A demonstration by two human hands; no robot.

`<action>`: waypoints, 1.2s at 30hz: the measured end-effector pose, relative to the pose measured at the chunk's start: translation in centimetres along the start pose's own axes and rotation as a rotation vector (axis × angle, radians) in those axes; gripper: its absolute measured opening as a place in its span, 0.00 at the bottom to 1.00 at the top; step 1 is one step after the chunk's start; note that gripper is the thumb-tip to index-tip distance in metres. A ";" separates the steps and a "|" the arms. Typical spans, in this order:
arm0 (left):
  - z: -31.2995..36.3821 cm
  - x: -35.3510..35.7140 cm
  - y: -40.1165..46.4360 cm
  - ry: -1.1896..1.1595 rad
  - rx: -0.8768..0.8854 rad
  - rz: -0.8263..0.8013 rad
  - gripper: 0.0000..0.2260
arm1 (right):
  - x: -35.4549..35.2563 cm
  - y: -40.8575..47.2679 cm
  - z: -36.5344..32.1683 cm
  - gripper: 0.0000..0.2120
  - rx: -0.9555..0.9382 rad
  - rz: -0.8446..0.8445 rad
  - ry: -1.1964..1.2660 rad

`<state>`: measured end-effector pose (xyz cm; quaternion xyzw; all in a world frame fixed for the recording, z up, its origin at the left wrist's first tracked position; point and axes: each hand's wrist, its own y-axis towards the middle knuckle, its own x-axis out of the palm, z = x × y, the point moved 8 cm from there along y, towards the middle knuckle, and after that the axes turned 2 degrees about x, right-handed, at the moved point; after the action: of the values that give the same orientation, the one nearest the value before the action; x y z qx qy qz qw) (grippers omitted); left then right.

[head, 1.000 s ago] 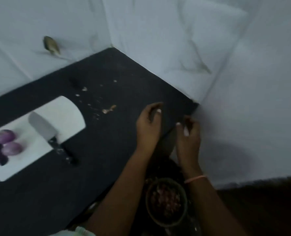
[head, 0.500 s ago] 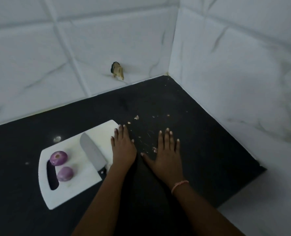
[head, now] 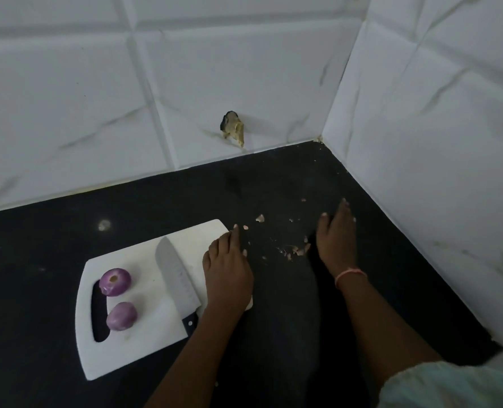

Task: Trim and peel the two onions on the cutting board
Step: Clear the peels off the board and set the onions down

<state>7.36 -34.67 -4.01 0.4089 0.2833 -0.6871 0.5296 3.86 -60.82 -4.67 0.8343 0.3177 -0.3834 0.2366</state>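
Two purple peeled onions lie on the white cutting board: the far onion shows a trimmed end, the near onion sits just in front of it, beside the board's handle slot. A broad knife lies on the board, blade pointing away, black handle toward me. My left hand rests palm down on the board's right edge, fingers fairly straight, right of the knife. My right hand lies flat on the black counter, further right, holding nothing.
Bits of onion skin are scattered on the black counter between my hands. White marble-look tiled walls meet in a corner at the back right. A chipped hole marks the back wall. The counter ends at the right.
My view swung from a bowl below the counter's edge up to the counter. Both hands came down flat near the board; in the last half second they shifted slightly farther from me.
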 end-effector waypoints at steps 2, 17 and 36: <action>-0.4 -0.2 0.4 -0.028 0.011 0.037 0.25 | 1.9 -0.8 -1.4 0.31 -0.120 -0.100 -0.143; -0.6 -0.6 0.1 -0.115 0.025 0.057 0.26 | 4.2 2.1 -5.1 0.30 0.039 -0.350 0.280; -1.1 -0.6 -0.4 -0.249 -0.011 0.092 0.27 | -1.6 -11.6 -0.7 0.34 -0.107 -0.110 -0.128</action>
<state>7.28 -33.36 -4.03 0.3299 0.2001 -0.7059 0.5940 -4.88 -52.97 -4.80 0.7756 0.3672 -0.4309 0.2792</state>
